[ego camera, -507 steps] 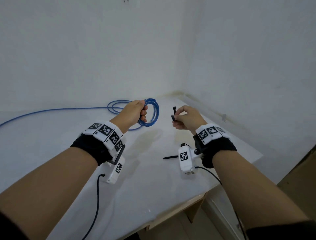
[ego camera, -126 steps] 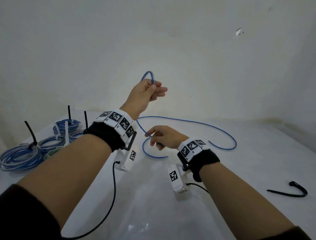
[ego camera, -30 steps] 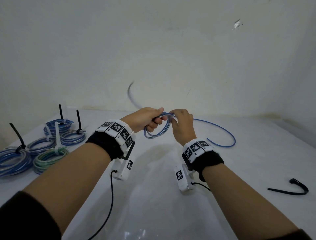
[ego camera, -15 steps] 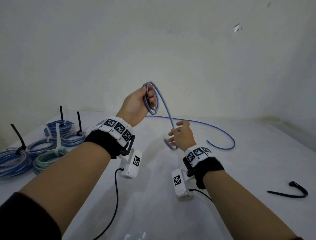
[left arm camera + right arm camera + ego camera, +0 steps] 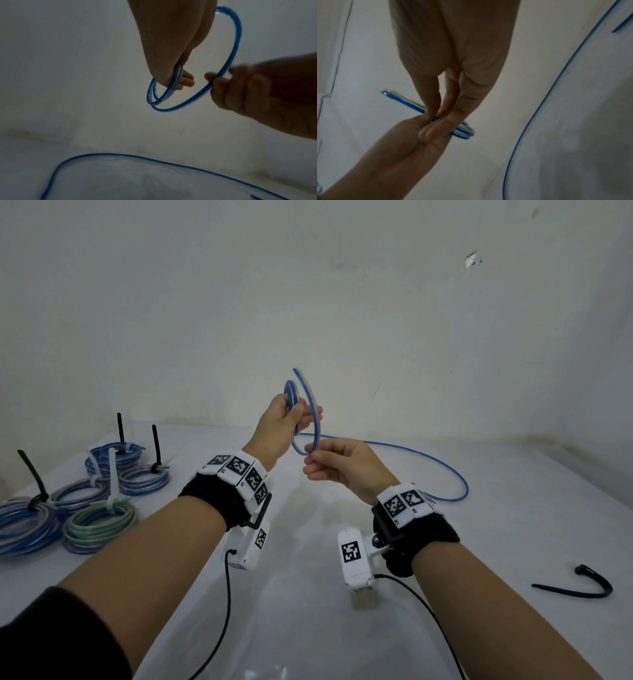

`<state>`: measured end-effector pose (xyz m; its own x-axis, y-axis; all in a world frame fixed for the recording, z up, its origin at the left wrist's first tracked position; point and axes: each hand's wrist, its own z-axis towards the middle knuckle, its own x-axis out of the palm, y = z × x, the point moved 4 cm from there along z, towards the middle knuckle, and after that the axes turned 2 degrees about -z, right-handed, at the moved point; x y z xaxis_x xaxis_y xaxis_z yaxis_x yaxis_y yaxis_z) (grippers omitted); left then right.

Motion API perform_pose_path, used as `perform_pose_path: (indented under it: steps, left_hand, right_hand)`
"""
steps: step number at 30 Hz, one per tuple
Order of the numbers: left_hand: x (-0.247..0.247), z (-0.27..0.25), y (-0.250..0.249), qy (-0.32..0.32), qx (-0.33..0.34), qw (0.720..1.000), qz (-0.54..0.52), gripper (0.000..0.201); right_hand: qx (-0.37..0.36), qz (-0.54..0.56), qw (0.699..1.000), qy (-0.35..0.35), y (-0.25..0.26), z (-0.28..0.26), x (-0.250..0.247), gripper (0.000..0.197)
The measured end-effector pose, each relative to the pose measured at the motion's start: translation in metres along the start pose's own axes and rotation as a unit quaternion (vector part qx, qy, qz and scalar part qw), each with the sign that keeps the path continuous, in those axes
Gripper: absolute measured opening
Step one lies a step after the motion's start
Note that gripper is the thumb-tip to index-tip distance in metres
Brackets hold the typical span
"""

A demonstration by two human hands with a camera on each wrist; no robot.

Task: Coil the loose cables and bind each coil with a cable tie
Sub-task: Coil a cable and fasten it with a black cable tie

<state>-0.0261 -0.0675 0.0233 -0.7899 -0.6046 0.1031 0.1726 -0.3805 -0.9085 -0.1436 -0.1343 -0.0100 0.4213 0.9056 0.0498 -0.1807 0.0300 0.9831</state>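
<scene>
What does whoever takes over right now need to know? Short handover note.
Left hand: raised, grips the small coil of the blue cable made so far.
Right hand: pinches the cable just below the coil, feeding the next loop.
Cable: the rest trails in a long arc across the white table behind the hands.
Done: five bound coils sit at the table's left, each with a tie.
Left: finish coiling this cable, then bind it. A loose black tie lies on the table to the right, untouched.
</scene>
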Motion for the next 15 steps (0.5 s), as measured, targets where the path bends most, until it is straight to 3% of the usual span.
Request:
perform_pose_path:
  steps: [5,9,15]
  left_hand:
    - [0.004,-0.010,0.011,0.034,-0.055,0.987,0.144,0.017]
    - [0.017,-0.027,0.015,0.138,-0.120,0.980,0.079,0.027]
    - [0.012,-0.025,0.017,0.150,-0.153,0.977,0.018,0.035]
  right_hand:
    - [-0.039,-0.005,0.999,-0.037,0.022,0.003,0.002,0.013]
    - [-0.056,-0.046,0.992,-0.107,0.037,0.011,-0.014,0.014]
    - [-0.031,-0.113,0.972,-0.205,0.027,0.015,-0.033,0.023]
